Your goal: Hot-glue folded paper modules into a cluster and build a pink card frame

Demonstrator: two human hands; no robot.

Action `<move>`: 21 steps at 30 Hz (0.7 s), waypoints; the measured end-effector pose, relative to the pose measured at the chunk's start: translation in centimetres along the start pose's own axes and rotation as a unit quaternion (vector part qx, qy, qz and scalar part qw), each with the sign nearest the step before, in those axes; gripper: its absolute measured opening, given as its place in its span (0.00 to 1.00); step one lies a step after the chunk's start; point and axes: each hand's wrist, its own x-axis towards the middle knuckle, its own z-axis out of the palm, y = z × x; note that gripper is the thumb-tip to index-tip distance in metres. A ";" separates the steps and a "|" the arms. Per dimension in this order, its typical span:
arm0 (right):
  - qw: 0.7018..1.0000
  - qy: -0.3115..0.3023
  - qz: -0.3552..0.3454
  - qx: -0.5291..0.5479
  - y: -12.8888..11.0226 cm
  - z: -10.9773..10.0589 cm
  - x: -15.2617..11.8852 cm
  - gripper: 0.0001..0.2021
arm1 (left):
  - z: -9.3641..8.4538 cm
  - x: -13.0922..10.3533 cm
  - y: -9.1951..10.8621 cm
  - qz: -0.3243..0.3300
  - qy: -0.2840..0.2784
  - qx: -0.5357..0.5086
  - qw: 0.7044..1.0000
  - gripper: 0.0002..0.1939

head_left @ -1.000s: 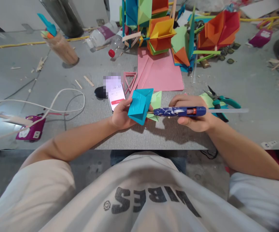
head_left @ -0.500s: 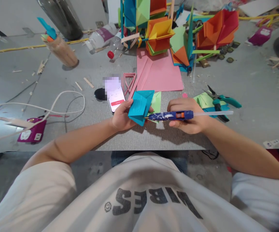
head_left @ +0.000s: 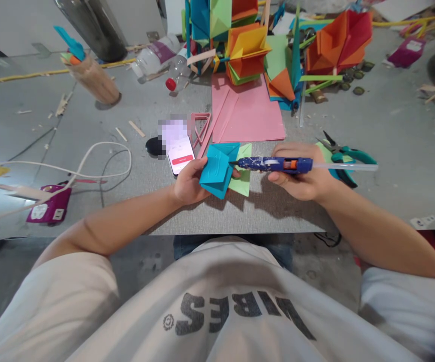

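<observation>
Head view: left hand (head_left: 189, 183) pinches the blue paper (head_left: 214, 173), thumb on its upper face, fingers mostly hidden underneath, fingertips showing past its right edge. Blue paper is folded, with raised clear lines on its face; it is held above the near part of the table (head_left: 187, 218), in front of the person. Green paper (head_left: 245, 178) juts out to the right from behind it; cannot tell whether the left hand grips that as well.

Right hand (head_left: 300, 176) is curled around the glue gun (head_left: 278, 164), thumb on the near side. Gun lies roughly level, nozzle pointing left at the right edge of the blue paper; contact there cannot be made out. Clear glue stick (head_left: 349, 167) protrudes from the rear, past the wrist.

Surroundings: pliers (head_left: 349, 153), open, lie on paper pieces just beyond the right wrist. Phone (head_left: 182, 156), lit, is next to the left thumb, with a black mouse (head_left: 154, 147) beside it. Pink sheet (head_left: 258, 118) is flat beyond the hands, pink strips (head_left: 225, 113) across its left part. Behind it, folded multicoloured paper (head_left: 245, 50). Wooden cup (head_left: 99, 83) upright, far left.
</observation>
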 end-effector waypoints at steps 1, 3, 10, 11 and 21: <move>1.000 0.010 0.004 -0.006 0.1 0.0 0.0 0.30 | 0.0 0.0 0.0 0.003 -0.007 0.005 1.000 0.32; 0.999 0.035 0.010 -0.020 0.4 0.1 -0.1 0.30 | -0.1 0.1 0.1 0.003 -0.021 0.014 1.000 0.33; 0.995 0.095 0.027 0.015 0.9 0.0 -0.3 0.26 | 0.4 0.0 0.2 -0.007 -0.003 -0.010 1.000 0.30; 0.995 0.096 0.021 0.023 0.8 -0.1 -0.3 0.24 | 0.5 0.1 0.2 -0.010 0.005 -0.014 1.000 0.31; 0.997 0.001 -0.071 0.017 -2.0 1.2 -0.2 0.22 | 1.0 0.5 0.2 -0.029 0.061 -0.026 0.997 0.36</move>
